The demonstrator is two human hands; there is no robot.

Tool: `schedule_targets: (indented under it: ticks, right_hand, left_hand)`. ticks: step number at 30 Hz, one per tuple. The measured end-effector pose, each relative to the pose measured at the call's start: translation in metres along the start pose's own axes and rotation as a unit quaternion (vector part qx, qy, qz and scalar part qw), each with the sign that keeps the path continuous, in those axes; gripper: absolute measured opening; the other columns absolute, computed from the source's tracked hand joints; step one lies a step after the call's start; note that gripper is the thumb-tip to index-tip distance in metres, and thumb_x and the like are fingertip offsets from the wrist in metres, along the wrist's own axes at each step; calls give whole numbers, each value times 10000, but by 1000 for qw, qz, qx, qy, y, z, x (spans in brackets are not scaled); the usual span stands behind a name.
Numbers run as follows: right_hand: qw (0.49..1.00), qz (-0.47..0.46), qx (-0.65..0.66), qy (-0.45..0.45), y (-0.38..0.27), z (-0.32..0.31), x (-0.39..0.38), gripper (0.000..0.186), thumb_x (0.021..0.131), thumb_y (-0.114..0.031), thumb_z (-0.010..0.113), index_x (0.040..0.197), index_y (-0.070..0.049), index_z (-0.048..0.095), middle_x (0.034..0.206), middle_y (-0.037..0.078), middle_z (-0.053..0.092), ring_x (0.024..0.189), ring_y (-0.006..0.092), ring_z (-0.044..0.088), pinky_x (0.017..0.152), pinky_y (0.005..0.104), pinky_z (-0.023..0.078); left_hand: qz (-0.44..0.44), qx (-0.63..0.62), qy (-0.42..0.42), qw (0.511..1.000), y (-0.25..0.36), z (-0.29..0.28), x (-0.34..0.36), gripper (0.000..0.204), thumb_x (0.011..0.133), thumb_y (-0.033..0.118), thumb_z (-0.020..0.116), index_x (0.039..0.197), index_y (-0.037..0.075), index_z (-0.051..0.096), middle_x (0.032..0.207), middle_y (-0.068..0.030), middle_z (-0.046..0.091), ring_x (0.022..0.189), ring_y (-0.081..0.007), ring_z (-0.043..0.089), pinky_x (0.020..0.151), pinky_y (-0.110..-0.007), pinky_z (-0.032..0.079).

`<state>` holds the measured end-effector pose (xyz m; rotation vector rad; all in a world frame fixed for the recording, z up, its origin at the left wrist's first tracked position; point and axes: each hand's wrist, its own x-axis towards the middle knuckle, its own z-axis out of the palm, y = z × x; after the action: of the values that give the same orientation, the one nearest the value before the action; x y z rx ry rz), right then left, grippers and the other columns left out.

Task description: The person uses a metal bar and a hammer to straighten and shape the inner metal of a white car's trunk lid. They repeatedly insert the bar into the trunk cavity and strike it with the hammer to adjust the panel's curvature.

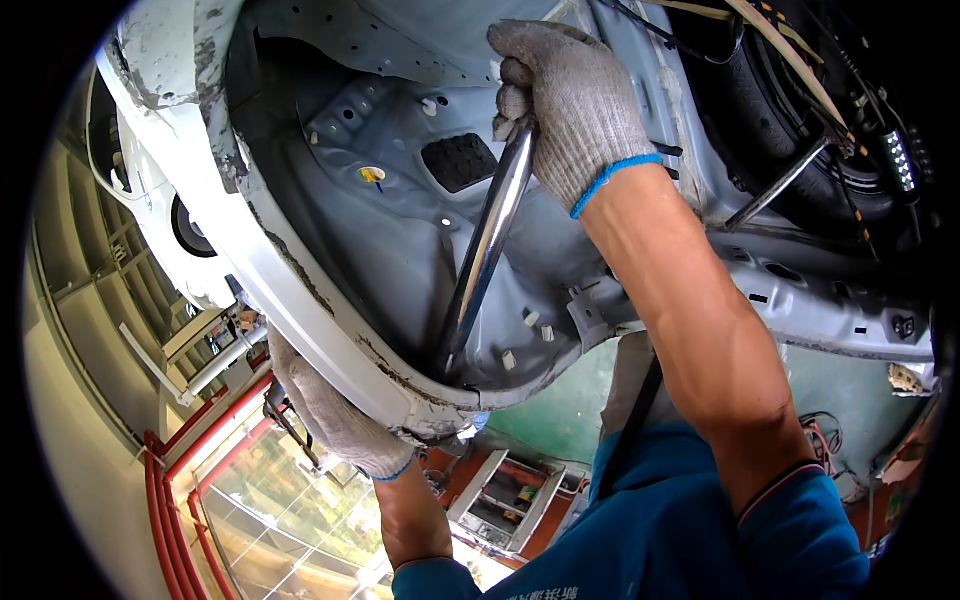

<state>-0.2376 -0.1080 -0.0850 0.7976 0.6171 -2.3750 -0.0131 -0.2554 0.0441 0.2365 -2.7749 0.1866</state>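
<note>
Workshop, green floor [545, 405], red pipes [160, 515] low at left; pale grey car body [395, 215] fills the centre, white rim [262, 280] curving round its recess. Right arm reaches up and inward, bent at the elbow; gloved right hand [590, 105] has its grip clenched round the upper end of a polished metal bar [490, 235]. Gloved left hand [340, 415] lies along the rim's outer side, fingers partly hidden; cannot tell whether its grip grasps. Bar stands inside the recess, long axis slanting from upper right to lower left, lower end near the rim's inner edge.
</note>
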Motion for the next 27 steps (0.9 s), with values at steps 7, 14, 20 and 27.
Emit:
schedule_targets:
  ticks: [7, 14, 20, 27]
  right_hand:
    - [997, 74, -13, 0, 28, -3, 26, 113, 963, -87, 674, 968, 0, 603, 697, 48, 527, 511, 159, 490, 467, 317, 436]
    - [992, 118, 28, -27, 39, -11, 39, 119, 954, -86, 676, 874, -49, 595, 648, -5, 486, 491, 122, 458, 451, 289, 410]
    - [991, 129, 21, -32, 42, -14, 40, 143, 965, -102, 655, 843, -73, 587, 633, -3, 484, 484, 127, 466, 447, 301, 416]
    - [991, 115, 23, -66, 52, -25, 42, 105, 966, -108, 655, 875, -70, 620, 640, -5, 492, 487, 128, 474, 469, 299, 433]
  left_hand:
    - [1, -2, 0, 1000, 2, 1, 5, 592, 1048, 487, 541, 1351, -14, 624, 1434, -309, 572, 1332, -473, 590, 1041, -565, 575]
    - [18, -10, -18, 1000, 5, -3, 6, 608, 1035, 496, 556, 1348, -21, 626, 1432, -316, 564, 1321, -473, 591, 1050, -562, 571]
    - [-33, -21, -8, 999, 13, -4, 6, 427, 1109, 274, 483, 1302, -76, 631, 1403, -318, 580, 1289, -466, 610, 1038, -538, 568]
    - [67, -42, -5, 997, 19, 1, 13, 617, 1072, 474, 519, 1316, -83, 621, 1392, -318, 587, 1281, -454, 617, 1034, -557, 539]
